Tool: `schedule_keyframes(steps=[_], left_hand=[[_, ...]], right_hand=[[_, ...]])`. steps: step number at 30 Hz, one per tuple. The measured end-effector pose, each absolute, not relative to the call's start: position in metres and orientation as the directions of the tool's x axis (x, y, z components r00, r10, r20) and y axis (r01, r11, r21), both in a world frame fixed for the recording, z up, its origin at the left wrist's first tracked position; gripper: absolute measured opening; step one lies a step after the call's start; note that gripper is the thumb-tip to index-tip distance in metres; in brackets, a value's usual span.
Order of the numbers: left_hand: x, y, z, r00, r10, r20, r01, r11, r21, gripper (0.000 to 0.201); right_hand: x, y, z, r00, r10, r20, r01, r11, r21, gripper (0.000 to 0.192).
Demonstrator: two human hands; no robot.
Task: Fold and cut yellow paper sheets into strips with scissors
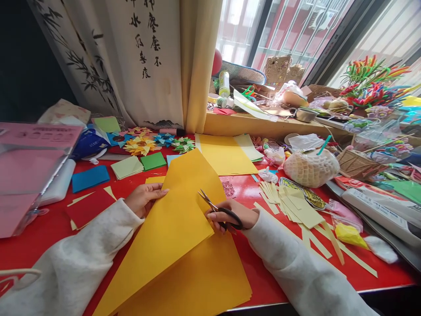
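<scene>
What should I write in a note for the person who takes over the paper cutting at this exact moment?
Left hand: flat on the left edge of the folded orange paper sheet, holding it down on the red table.
Right hand: grip closed around the black handles of the scissors; the blades are open at the sheet's right edge.
Done: the sheet is folded diagonally over itself; whether a cut is started cannot be told. Pale yellow paper strips lie to the right.
Left: the cut along the folded edge seems still to be made. A plain yellow sheet waits behind.
</scene>
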State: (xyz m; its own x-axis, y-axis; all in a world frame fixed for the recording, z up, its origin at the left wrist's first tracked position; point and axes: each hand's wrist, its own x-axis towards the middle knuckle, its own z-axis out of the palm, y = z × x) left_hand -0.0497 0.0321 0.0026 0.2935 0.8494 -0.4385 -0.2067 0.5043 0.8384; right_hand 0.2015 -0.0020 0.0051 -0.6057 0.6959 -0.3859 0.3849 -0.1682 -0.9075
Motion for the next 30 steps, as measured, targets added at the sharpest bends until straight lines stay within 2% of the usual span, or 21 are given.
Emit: schedule_keyframes(steps=[7, 15, 18, 22, 30], left_hand=[[-0.05, 0.032, -0.001, 0.317, 0.854, -0.413, -0.181, 0.481, 0.858, 0.036], [-0.044, 0.026, -0.009, 0.372, 0.868, -0.33, -0.128, 0.4, 0.908, 0.071], [-0.042, 0.024, -0.008, 0.399, 0.868, -0.295, -0.107, 0.363, 0.925, 0.077], [-0.041, 0.022, -0.003, 0.486, 0.808, -0.334, -0.068, 0.415, 0.907, 0.071], [-0.04, 0.016, 0.002, 0.552, 0.717, -0.427, -0.007, 0.516, 0.857, 0.054]], right_hand=[[0.201, -0.003, 0.009, -0.612, 0.648, -0.454, 0.468, -0.166, -0.868, 0.042], [0.2, -0.003, 0.008, -0.576, 0.673, -0.464, 0.422, -0.241, -0.874, 0.048], [0.199, -0.003, 0.008, -0.567, 0.67, -0.48, 0.416, -0.27, -0.868, 0.049], [0.199, -0.003, 0.009, -0.573, 0.674, -0.466, 0.409, -0.258, -0.875, 0.048], [0.199, -0.003, 0.009, -0.569, 0.672, -0.473, 0.431, -0.246, -0.868, 0.051]])
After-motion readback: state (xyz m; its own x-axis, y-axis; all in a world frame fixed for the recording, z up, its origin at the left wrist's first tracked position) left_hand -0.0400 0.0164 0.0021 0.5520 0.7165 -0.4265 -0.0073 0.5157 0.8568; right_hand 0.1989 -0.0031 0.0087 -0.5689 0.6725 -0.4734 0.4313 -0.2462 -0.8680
